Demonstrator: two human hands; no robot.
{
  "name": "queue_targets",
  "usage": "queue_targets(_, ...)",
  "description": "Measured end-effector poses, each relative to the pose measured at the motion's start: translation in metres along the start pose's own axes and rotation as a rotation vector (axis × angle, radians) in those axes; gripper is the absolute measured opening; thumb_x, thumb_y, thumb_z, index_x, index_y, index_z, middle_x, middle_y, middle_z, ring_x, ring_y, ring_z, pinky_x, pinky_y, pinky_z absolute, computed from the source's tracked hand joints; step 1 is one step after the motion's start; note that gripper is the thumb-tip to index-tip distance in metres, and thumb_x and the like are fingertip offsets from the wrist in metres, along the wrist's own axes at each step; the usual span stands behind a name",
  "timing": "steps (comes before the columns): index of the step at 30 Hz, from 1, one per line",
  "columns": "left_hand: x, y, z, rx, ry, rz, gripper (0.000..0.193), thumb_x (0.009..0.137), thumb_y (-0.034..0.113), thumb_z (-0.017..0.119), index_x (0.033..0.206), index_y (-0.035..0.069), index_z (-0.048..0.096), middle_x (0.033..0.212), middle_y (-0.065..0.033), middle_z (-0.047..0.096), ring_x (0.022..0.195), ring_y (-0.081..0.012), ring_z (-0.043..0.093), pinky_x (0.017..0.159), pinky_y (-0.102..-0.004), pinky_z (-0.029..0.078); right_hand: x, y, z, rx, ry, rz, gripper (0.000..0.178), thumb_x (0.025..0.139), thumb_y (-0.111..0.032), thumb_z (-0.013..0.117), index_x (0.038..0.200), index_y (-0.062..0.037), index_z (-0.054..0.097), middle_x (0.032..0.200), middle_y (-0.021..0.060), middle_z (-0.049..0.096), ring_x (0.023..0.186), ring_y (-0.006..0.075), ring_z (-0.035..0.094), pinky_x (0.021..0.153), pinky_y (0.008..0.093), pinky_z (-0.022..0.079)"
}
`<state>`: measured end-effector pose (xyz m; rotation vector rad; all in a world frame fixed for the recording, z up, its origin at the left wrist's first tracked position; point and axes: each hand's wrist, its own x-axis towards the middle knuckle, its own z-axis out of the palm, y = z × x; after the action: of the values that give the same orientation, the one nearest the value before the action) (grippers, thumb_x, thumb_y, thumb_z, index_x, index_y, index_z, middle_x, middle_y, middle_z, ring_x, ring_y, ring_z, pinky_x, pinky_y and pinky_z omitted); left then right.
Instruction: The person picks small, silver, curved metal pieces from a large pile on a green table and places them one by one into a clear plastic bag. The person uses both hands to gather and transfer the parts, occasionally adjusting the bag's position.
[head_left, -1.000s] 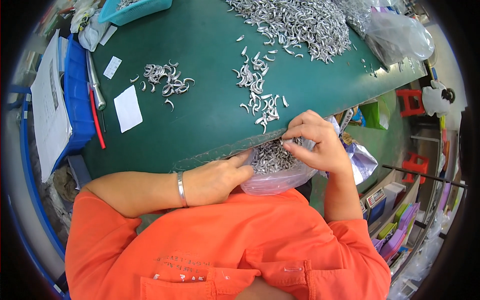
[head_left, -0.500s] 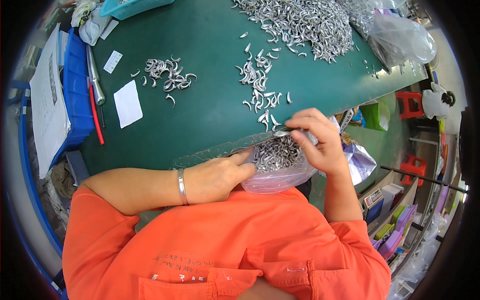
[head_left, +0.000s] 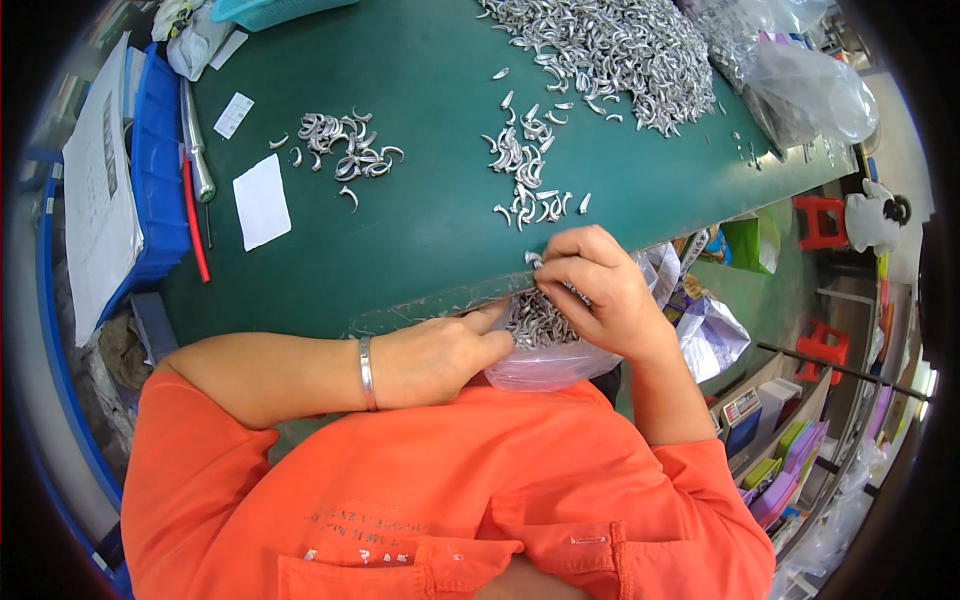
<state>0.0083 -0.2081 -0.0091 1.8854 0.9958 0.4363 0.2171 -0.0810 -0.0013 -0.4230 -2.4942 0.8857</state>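
Left hand pinching bag at nine o'clock, seemingly bracing its mouth open by table edge | right hand bunching narrow at metal piece, bag's twelve o'clock; cannot tell if gripping

The left forearm extends from the left toward the right, nearly level, wrist close to straight. The left hand presents its back, thumb directed right, fingers partly hidden. The right forearm runs from near to far, inclined left. The right hand has its fingers bent leftward, tips gathered near the thumb.
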Motion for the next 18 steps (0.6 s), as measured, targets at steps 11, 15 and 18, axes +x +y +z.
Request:
queue_targets(11, 0.0, -0.002, 0.001, -0.02, 0.007, 0.019, 0.019, 0.08, 0.0, 0.063, 0.094, -0.005, 0.052, 0.143, -0.038, 0.034, 0.107, -0.0489, 0.059, 0.084, -0.0437, 0.054, 0.011, 0.004, -0.016, 0.082, -0.109, -0.076, 0.019, 0.074, -0.003, 0.073, 0.093, -0.0024, 0.068, 0.096, 0.0102, 0.062, 0.084, 0.0285, 0.059, 0.074, 0.0365, 0.049)
queue_targets(15, -0.001, -0.007, 0.009, 0.029, 0.131, 0.135, 0.021, 0.078, 0.0, 0.058, 0.097, -0.004, 0.05, 0.129, -0.0383, 0.042, 0.094, -0.048, 0.061, 0.082, -0.0468, 0.053, 0.024, 0.001, -0.007, -0.312, 0.169, -0.014, 0.022, 0.076, -0.002, 0.072, 0.098, -0.0049, 0.069, 0.095, 0.0087, 0.064, 0.089, 0.0285, 0.059, 0.077, 0.0375, 0.048)
queue_targets(18, -0.002, -0.006, 0.007, 0.005, 0.1, 0.112, 0.019, 0.08, 0.002, 0.058, 0.097, -0.004, 0.05, 0.129, -0.0386, 0.042, 0.097, -0.0486, 0.06, 0.084, -0.047, 0.053, 0.019, -0.002, -0.011, -0.357, 0.086, -0.018, 0.022, 0.077, 0.0, 0.069, 0.099, -0.0047, 0.068, 0.095, 0.009, 0.065, 0.09, 0.0287, 0.06, 0.078, 0.0369, 0.047)
